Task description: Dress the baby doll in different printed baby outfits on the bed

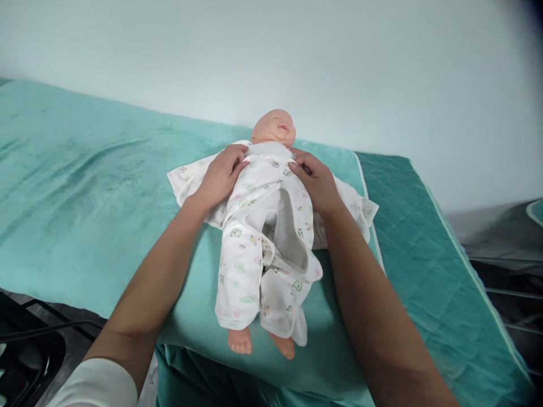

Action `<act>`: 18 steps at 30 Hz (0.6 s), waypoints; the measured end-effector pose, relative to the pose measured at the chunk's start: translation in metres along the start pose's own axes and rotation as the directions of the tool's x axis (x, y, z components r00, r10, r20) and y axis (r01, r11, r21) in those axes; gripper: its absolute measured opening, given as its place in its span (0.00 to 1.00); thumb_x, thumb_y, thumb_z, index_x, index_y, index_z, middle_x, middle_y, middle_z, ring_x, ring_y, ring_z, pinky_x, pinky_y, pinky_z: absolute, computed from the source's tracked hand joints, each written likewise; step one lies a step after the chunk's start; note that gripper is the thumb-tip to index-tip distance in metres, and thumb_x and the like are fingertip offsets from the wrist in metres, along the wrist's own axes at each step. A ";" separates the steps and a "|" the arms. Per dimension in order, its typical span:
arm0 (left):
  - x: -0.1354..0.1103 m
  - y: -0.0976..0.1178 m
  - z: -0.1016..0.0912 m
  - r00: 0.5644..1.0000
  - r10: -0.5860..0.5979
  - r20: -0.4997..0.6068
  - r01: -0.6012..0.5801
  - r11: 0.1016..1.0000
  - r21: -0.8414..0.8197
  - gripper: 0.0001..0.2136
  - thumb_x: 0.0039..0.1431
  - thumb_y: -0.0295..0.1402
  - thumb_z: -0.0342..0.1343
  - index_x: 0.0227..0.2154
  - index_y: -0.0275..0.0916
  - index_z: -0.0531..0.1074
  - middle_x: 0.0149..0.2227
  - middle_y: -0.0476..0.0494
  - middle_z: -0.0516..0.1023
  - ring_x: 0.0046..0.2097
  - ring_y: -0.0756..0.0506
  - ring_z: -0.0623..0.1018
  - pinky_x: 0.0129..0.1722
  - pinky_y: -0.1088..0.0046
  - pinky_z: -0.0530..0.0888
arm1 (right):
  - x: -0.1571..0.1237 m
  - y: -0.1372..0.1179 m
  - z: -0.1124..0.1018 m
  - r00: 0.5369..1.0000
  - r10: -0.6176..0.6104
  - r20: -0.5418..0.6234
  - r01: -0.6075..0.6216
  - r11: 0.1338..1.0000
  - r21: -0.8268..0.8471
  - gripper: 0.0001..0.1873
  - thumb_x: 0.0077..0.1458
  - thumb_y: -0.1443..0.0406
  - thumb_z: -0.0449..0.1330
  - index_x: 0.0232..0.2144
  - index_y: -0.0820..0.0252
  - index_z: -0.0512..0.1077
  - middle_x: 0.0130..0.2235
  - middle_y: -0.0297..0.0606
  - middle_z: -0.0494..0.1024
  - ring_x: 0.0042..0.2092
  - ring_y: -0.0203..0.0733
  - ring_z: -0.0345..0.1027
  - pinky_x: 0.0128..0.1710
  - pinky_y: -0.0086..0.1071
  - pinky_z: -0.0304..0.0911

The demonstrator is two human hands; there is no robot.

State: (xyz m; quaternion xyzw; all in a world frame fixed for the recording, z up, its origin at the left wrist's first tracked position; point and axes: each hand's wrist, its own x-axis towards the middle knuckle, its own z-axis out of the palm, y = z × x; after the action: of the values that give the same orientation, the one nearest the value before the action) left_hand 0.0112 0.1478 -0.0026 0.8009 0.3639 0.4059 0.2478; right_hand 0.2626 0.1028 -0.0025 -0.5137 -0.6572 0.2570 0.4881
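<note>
A baby doll (274, 125) lies on its back, head by the wall and bare feet toward me. White printed baby trousers (240, 265) cover its legs and reach up to the chest, with a wide opening at the crotch. My left hand (224, 174) is closed at the trousers' upper edge on the left side of the chest. On the other side, my right hand (316, 180) holds the same edge, thumb in front and fingers curled. A matching baby top (354, 206) is spread under the doll, its sleeves stretched out to both sides.
A light green cover (93, 198) lies over the bed, with a darker quilted cover (407, 237) on the right. A pale wall (212, 56) stands behind. Metal rails (513, 294) show at the right, a black object (29, 350) at lower left.
</note>
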 end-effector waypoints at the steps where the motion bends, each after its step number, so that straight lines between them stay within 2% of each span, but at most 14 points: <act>1: 0.004 0.000 0.000 1.000 -0.029 0.001 0.029 1.000 0.009 0.07 0.72 0.37 0.49 0.37 0.43 0.65 0.54 0.40 0.79 0.55 0.42 0.76 0.55 0.64 0.70 | 0.002 0.002 0.000 1.000 0.013 -0.025 -0.014 1.000 -0.022 0.19 0.61 0.46 0.61 0.31 0.53 0.70 0.58 0.38 0.78 0.59 0.51 0.70 0.62 0.46 0.61; 3: 0.015 -0.002 0.001 0.995 -0.104 -0.010 0.104 0.994 0.034 0.07 0.72 0.38 0.49 0.39 0.43 0.67 0.48 0.42 0.81 0.49 0.42 0.78 0.52 0.64 0.71 | 0.008 0.006 0.001 0.996 0.026 -0.080 -0.034 0.994 -0.106 0.17 0.62 0.48 0.60 0.32 0.53 0.70 0.52 0.37 0.80 0.53 0.48 0.72 0.57 0.43 0.64; 5: 0.026 -0.007 0.003 0.986 -0.168 -0.027 0.169 0.983 0.068 0.05 0.70 0.37 0.51 0.40 0.43 0.68 0.41 0.44 0.80 0.46 0.41 0.78 0.50 0.64 0.71 | 0.016 0.011 0.000 0.992 0.035 -0.124 -0.062 0.974 -0.216 0.14 0.62 0.51 0.59 0.32 0.53 0.70 0.41 0.35 0.80 0.44 0.45 0.71 0.50 0.41 0.65; 8: 0.043 -0.015 0.005 0.972 -0.228 -0.053 0.233 0.966 0.112 0.02 0.68 0.34 0.54 0.40 0.43 0.70 0.37 0.44 0.78 0.44 0.41 0.77 0.48 0.64 0.70 | 0.029 0.017 -0.001 0.984 0.050 -0.171 -0.107 0.936 -0.337 0.12 0.62 0.56 0.58 0.29 0.53 0.66 0.29 0.31 0.71 0.34 0.42 0.64 0.41 0.38 0.61; 13: 0.059 -0.033 0.013 0.950 -0.296 -0.102 0.309 0.940 0.143 0.01 0.66 0.32 0.55 0.39 0.43 0.70 0.33 0.42 0.75 0.44 0.38 0.77 0.48 0.61 0.70 | 0.048 0.028 -0.002 0.976 0.030 -0.215 -0.116 0.909 -0.399 0.11 0.58 0.61 0.58 0.26 0.53 0.62 0.25 0.30 0.65 0.31 0.40 0.58 0.37 0.37 0.57; 18: 0.060 -0.038 0.020 0.939 -0.311 -0.148 0.334 0.929 0.161 0.04 0.65 0.31 0.55 0.41 0.40 0.71 0.32 0.41 0.74 0.45 0.36 0.77 0.49 0.60 0.71 | 0.054 0.042 0.000 0.971 0.030 -0.239 -0.121 0.918 -0.378 0.11 0.58 0.61 0.60 0.26 0.53 0.63 0.27 0.31 0.69 0.32 0.41 0.62 0.39 0.38 0.61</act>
State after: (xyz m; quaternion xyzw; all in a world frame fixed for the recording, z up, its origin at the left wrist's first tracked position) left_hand 0.0378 0.2155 -0.0117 0.7236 0.5408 0.3718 0.2140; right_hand 0.2803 0.1670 -0.0175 -0.6517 -0.6141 0.0794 0.4380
